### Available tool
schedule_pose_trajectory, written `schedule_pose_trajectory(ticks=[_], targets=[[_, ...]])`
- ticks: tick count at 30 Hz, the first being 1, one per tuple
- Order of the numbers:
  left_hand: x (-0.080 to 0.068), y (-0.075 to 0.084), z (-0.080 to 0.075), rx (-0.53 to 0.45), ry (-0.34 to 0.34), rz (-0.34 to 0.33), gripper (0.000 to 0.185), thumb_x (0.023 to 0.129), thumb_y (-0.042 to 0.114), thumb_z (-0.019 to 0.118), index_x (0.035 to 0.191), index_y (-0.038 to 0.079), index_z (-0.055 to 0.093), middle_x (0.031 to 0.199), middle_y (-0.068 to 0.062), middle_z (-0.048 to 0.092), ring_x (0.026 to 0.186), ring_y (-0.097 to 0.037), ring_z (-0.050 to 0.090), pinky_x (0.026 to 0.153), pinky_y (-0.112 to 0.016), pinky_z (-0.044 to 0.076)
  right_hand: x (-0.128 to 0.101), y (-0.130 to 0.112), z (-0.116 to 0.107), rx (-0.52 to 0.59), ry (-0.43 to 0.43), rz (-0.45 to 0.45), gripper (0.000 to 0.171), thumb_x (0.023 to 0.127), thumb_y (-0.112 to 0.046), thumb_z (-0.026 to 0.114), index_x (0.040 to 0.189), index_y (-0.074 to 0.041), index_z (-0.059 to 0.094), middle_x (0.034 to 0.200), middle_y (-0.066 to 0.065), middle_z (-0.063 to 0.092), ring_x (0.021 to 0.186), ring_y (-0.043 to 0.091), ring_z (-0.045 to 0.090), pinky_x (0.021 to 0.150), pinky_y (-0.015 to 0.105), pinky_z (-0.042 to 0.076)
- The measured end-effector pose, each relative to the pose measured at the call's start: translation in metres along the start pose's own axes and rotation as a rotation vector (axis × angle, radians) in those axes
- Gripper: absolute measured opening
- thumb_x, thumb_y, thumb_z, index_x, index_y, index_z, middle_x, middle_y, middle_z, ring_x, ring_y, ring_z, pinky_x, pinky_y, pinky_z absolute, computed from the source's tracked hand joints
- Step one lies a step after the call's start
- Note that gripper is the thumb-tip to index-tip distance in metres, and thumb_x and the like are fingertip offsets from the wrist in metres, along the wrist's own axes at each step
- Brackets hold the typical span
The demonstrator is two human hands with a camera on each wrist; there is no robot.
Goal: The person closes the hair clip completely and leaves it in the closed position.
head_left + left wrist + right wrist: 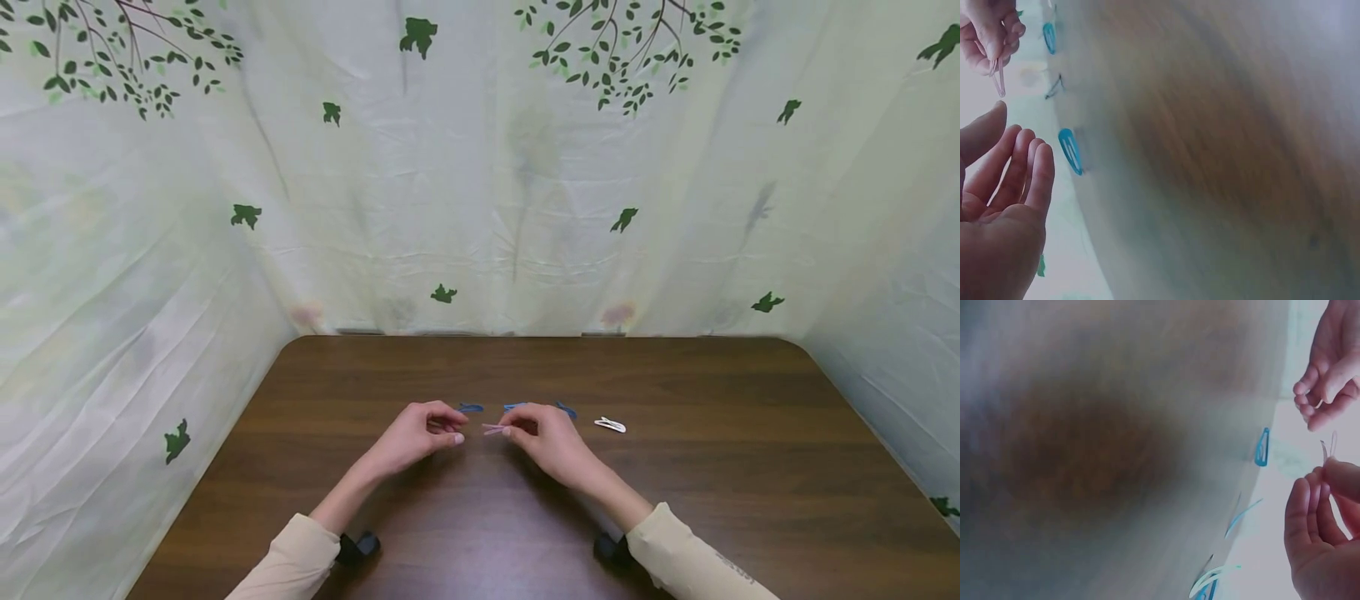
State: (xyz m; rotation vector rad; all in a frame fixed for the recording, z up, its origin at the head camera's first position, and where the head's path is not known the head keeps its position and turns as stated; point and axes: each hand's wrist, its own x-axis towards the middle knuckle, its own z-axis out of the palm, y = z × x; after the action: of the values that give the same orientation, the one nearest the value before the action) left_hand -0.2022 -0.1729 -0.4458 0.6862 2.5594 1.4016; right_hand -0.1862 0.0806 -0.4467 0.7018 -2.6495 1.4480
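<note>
right hand [551,437] pinching pink hair clip [492,429], wooden table [712,467]

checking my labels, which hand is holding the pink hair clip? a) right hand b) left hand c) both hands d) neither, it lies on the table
a: the right hand pinches the pink hair clip at one end, while the left hand is beside it and clear of it; the left wrist view shows the clip hanging from the other hand's fingers, above the table.
</note>
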Motion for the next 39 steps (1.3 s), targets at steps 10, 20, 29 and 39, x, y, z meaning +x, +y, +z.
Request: schedule_pose_trajectory(ticks=[10, 20, 29, 39], targets=[[-0.006, 0.016, 0.009, -0.04, 0.053, 0.015, 0.025, 0.087, 0.007, 0.074, 0.111, 0.001, 0.071, 0.106, -0.013, 0.067, 0.089, -0.016, 0.064, 0.082, -0.032, 0.054, -0.014, -0.009, -0.006, 0.027, 0.123, 0.003, 0.013, 0.088, -0.011, 0.074, 0.092, -0.023, 0.074, 0.093, -0.014, 0.067, 0.08, 0.007, 0.061, 0.074, 0.028, 0.052], [-0.016, 0.037, 0.02, -0.102, 0.13, 0.046, 0.024, 0.084, 0.005, 0.077, 0.108, 0.002, 0.071, 0.108, -0.015, 0.067, 0.087, -0.018, 0.066, 0.081, -0.03, 0.054, -0.029, -0.019, -0.017, 0.098, 0.165, 0.001, 0.011, 0.093, -0.013, 0.069, 0.096, -0.022, 0.073, 0.092, -0.007, 0.068, 0.083, 0.008, 0.063, 0.075, 0.027, 0.054], [-0.024, 0.057, 0.029, -0.117, 0.173, 0.092, 0.028, 0.083, 0.005, 0.079, 0.108, 0.013, 0.072, 0.103, 0.0, 0.067, 0.089, -0.015, 0.066, 0.084, -0.033, 0.054, -0.045, -0.027, -0.023, 0.163, 0.211, -0.013, 0.015, 0.093, -0.01, 0.069, 0.098, -0.023, 0.073, 0.092, -0.006, 0.068, 0.082, 0.012, 0.061, 0.073, 0.028, 0.053], [-0.031, 0.075, 0.039, -0.148, 0.191, 0.14, 0.028, 0.083, 0.006, 0.078, 0.11, 0.01, 0.072, 0.103, 0.002, 0.066, 0.096, -0.02, 0.062, 0.086, -0.034, 0.053, -0.061, -0.032, -0.026, 0.28, 0.24, -0.018, 0.011, 0.094, -0.014, 0.067, 0.103, -0.017, 0.073, 0.099, -0.005, 0.068, 0.091, 0.018, 0.064, 0.08, 0.029, 0.053]])
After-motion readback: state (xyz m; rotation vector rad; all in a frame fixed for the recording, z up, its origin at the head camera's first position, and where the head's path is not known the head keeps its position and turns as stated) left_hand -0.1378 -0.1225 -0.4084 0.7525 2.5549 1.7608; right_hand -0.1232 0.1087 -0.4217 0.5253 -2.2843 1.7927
